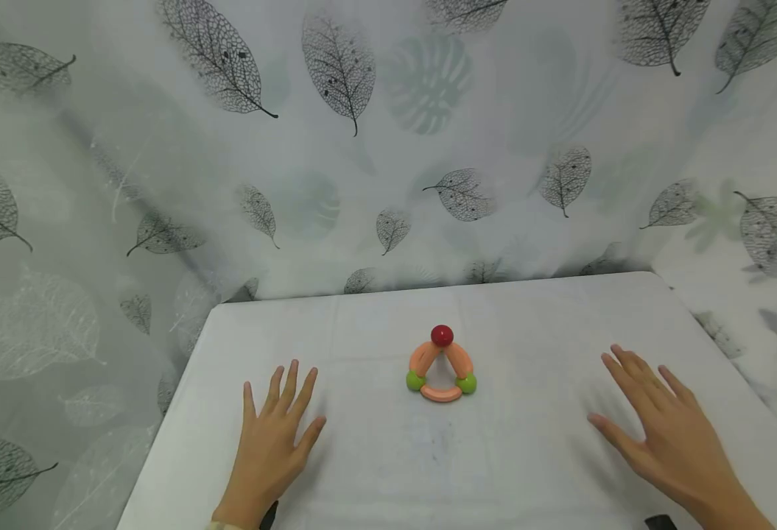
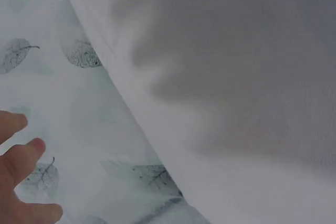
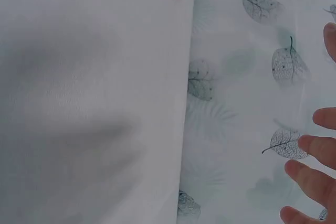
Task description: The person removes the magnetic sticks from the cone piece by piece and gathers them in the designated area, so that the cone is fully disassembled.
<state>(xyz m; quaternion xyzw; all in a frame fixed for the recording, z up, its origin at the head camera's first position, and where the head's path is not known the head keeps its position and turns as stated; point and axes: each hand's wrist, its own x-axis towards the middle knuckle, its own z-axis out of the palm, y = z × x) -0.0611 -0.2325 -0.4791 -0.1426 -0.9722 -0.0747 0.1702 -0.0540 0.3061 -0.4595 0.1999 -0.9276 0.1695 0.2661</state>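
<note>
I see even, greyish light on the white table [image 1: 375, 471], a glint on the red ball [image 1: 442, 336]. Soft-edged shadows fall inward of the left hand [image 1: 272, 445] and right hand [image 1: 669, 434]. The wrist views are dimmer, shadows broad and blurred; their light source I can't quite place.

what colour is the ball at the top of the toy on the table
The ball is red, seen best in the head view.

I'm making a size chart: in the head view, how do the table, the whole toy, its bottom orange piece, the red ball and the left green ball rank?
1. Table
2. Toy
3. Bottom orange piece
4. Red ball and left green ball: too alike to rank firmly.
</note>
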